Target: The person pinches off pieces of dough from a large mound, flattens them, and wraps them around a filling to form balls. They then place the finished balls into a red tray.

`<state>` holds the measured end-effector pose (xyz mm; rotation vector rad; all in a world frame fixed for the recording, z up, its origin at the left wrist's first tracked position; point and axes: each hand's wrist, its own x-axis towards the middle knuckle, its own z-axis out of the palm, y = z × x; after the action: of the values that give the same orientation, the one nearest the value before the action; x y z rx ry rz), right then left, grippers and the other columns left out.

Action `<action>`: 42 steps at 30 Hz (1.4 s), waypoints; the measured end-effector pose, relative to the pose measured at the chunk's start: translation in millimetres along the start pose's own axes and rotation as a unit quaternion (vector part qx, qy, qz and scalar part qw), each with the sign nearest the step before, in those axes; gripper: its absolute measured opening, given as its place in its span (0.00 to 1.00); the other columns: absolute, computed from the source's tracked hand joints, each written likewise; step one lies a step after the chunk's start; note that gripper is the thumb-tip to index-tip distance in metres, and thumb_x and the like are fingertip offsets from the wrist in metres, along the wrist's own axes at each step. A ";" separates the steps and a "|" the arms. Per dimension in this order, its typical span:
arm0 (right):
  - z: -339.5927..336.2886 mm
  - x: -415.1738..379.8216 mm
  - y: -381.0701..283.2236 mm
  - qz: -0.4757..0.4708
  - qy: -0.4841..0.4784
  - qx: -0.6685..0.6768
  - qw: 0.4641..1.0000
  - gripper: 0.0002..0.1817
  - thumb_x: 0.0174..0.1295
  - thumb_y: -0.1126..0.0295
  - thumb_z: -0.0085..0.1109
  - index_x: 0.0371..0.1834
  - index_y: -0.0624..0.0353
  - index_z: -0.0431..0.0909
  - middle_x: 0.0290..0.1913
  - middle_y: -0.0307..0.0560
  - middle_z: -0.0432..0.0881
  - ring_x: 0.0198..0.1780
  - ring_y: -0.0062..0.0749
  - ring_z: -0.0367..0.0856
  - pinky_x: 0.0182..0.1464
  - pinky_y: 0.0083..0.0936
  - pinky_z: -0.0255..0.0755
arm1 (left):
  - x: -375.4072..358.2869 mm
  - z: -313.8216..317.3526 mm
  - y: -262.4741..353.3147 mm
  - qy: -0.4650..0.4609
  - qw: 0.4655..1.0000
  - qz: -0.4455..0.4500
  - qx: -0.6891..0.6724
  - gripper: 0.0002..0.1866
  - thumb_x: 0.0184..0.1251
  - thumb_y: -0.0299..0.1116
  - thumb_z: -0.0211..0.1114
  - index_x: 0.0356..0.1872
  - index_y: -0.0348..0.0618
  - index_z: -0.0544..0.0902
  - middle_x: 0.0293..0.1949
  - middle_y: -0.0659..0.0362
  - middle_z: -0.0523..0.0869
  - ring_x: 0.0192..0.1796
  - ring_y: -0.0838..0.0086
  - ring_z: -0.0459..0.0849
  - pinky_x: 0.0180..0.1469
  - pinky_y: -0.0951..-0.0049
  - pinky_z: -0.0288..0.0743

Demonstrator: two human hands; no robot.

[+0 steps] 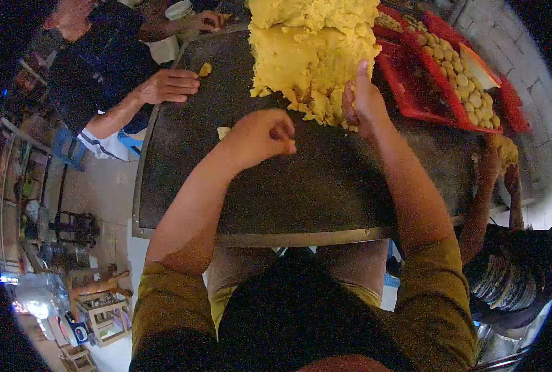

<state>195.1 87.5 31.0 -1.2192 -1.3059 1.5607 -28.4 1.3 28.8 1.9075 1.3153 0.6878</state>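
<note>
Directly ahead of the hands, a large mound of yellow dough (313,53) is heaped on the dark worktop (276,186). The right hand (364,99) is pressed against the near right flank of the mound, its thumb raised and its fingers curled into the dough, of which a bit appears to be gripped. The left hand (265,135) is closed into a loose fist just short of the mound, and a small pale scrap of dough (290,146) is seen at its fingertips. Beside that hand a second small scrap (223,131) lies on the worktop. To the right of the right hand, red trays (424,93) are set, one filled with small dough balls (459,71). Far to the left of the left hand, another person's hand (167,85) rests flat at the worktop's edge, a small dough lump (205,69) just beside it. No brand, label or writing can be read on these things. Between the hands and the near metal rim (288,238) of the worktop, a broad bare stretch of dark surface is left open; to the right, another person's arm (490,186) reaches up past the corner.
</note>
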 end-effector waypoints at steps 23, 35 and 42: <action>20.2 -11.3 21.5 -0.414 0.132 -0.554 0.710 0.10 0.54 0.68 0.54 0.38 0.59 0.75 0.37 0.56 0.77 0.41 0.51 0.75 0.43 0.40 0.69 | 6.3 63.2 9.8 0.243 0.834 0.139 0.476 0.29 0.56 0.54 0.54 0.51 0.41 0.69 0.48 0.49 0.72 0.52 0.56 0.69 0.51 0.56 0.63; 22.9 2.6 24.6 -0.463 0.110 -0.313 0.822 0.09 0.58 0.66 0.54 0.35 0.61 0.75 0.34 0.52 0.80 0.32 0.40 0.80 0.36 0.28 0.72 | 4.8 64.7 9.4 0.255 0.864 0.130 0.415 0.23 0.54 0.44 0.59 0.48 0.42 0.71 0.51 0.47 0.69 0.53 0.54 0.68 0.52 0.54 0.61; 25.9 -13.9 3.4 -0.306 0.162 -0.336 0.876 0.21 0.58 0.53 0.54 0.24 0.62 0.76 0.19 0.44 0.77 0.23 0.26 0.75 0.27 0.24 0.68 | -2.7 67.8 14.6 0.249 0.839 0.181 0.450 0.22 0.54 0.40 0.58 0.49 0.42 0.71 0.51 0.46 0.69 0.55 0.52 0.66 0.53 0.52 0.60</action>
<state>173.8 66.9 31.1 -1.2081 -1.8316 0.4235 30.0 -21.6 -0.9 2.9305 1.8259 0.8809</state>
